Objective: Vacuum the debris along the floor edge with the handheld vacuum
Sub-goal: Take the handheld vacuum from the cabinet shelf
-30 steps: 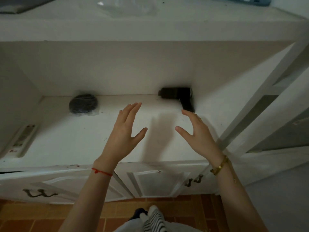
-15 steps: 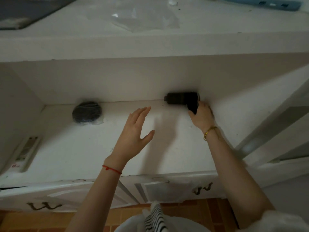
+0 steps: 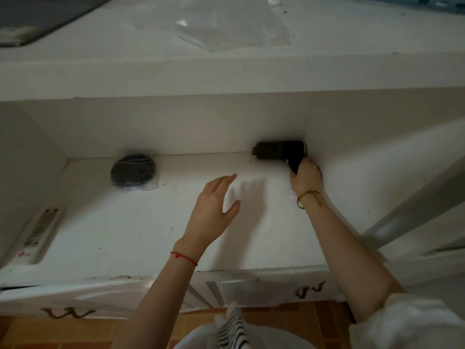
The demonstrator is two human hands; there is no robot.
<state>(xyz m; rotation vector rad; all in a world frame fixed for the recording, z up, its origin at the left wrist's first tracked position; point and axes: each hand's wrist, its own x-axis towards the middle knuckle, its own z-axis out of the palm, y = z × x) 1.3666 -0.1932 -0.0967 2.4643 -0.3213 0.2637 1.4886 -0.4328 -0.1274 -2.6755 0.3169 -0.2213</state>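
A black handheld vacuum (image 3: 279, 150) lies on its side at the back right of a white shelf (image 3: 130, 230), its barrel along the back wall and its nozzle pointing left. My right hand (image 3: 305, 177) is closed around its handle, which points toward me; the hand hides most of the handle. My left hand (image 3: 214, 210) hovers over the middle of the shelf with fingers apart and nothing in it. A red string is around my left wrist, a gold bracelet around my right one.
A dark round bundle in clear plastic (image 3: 132, 171) sits at the shelf's back left. A white remote (image 3: 37, 235) lies at the left edge. Cabinet doors with metal handles (image 3: 66, 312) are below, above orange floor tiles (image 3: 75, 333). A clear plastic sheet (image 3: 234, 26) lies on the counter above.
My right hand went forward from mid-shelf to the vacuum and closed around its handle. My left hand stayed open over the shelf. The view moved closer to the shelf.
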